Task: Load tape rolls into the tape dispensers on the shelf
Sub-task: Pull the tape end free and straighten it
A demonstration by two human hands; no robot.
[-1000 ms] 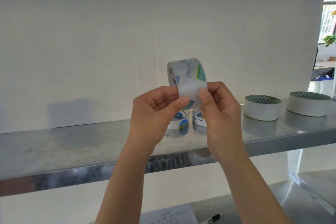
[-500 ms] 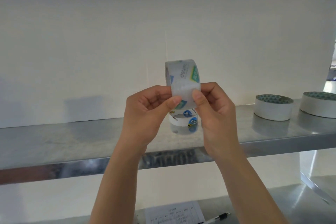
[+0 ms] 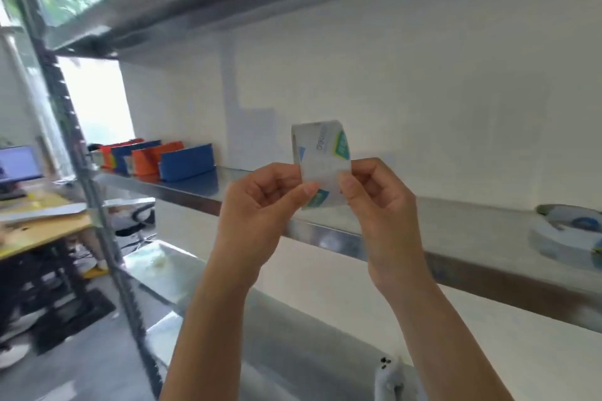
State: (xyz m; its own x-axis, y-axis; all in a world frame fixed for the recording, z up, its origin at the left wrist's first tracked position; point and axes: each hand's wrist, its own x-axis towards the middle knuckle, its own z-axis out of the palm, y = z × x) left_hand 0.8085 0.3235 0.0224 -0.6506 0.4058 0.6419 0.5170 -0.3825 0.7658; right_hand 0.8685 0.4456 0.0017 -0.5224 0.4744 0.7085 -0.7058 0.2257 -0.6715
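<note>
Left of roll point(image 3: 323, 162), newly visible dispensers point(image 3: 186, 162)

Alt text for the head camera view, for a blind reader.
A left hand and right hand pinch a clear tape roll before a metal shelf. Blue and orange dispensers stand at its left; another roll lies at right.

Office corner beside a pale wall
A lit monitor point(image 3: 18, 161) stands at far left above a yellow desk point(image 3: 42, 228) on dark legs. A black office chair point(image 3: 138, 216) sits near the desk's right end, a bright window point(image 3: 94, 98) glows above it, and a white wall point(image 3: 423, 91) fills the right.
</note>
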